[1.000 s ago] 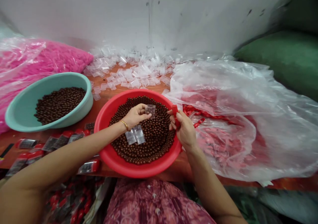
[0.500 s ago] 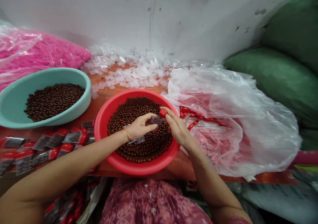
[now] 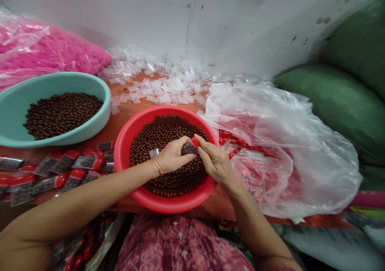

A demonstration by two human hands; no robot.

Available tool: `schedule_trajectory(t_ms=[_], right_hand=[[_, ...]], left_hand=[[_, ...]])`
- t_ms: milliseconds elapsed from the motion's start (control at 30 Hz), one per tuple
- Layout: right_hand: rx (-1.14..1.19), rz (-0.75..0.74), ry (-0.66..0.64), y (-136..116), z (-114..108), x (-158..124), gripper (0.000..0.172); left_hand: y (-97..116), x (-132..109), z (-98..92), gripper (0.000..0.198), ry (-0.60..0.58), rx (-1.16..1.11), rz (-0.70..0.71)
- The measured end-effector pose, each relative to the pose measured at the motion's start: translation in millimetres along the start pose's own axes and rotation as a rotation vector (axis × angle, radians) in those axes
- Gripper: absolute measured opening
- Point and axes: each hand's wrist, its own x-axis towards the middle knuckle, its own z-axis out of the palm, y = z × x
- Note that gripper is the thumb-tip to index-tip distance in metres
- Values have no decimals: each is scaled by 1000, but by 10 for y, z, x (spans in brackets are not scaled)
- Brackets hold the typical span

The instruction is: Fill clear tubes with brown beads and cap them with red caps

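Note:
Over the red basin (image 3: 122, 150), my left hand (image 3: 173, 156) grips a small clear packet (image 3: 188, 147) of dark brown beads between thumb and fingers. My right hand (image 3: 215, 158) pinches the red cap (image 3: 195, 142) at the packet's upper right end. Shiny brown beads (image 3: 162, 132) fill much of the basin below both hands. Close to my left wrist, a clear empty-looking sleeve (image 3: 154, 153) lies on the beads. Part of the packet is hidden behind my fingers.
Left stands a teal basin (image 3: 104, 116) of brown beads, with several red-capped packets (image 3: 22, 189) before it. Clear sleeves (image 3: 165, 96) lie scattered along the wall. A plastic bag (image 3: 325, 162) with red pieces sits right; a bag of pink pieces (image 3: 69, 50) lies back left.
The red cap has come down against the packet's end, and my right hand has closed in on it. My left hand still holds the packet. The view has shifted slightly.

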Motion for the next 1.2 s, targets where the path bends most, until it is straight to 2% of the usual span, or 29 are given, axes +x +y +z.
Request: schedule_trajectory(t_ms=[200,300,400,500,567,633,733,867,1000,1100,1200], right_hand=[[-2,-73,-19,-10,60,-5,40],[61,-44,2,21,17,14,38],[91,-9,97,38,-42,37,43],[251,142,209,3,-23,84,48],[425,304,220,-42,46,142,54],[560,439,156,-89,137,215,60],[665,515,0,-131,258,309,68],[657,501,-119,-136,321,333,67],[551,388,-112,-175,331,296,64],[558,327,-69,-222,324,320,71],[587,346,101,-147,200,362,84]], left_hand=[[36,-21,-1,17,25,235,-63],[31,0,6,19,-39,228,-55],[64,19,-9,19,-120,217,10],[110,13,-40,14,-152,294,39],[129,-2,-55,9,-207,396,42],[139,-18,-52,9,-291,502,42],[148,-41,-23,15,-357,607,39],[152,-85,13,22,-367,682,65],[119,-93,-8,24,-391,794,109],[134,-27,-40,20,-395,858,167],[255,-6,-108,15,-274,825,201]])
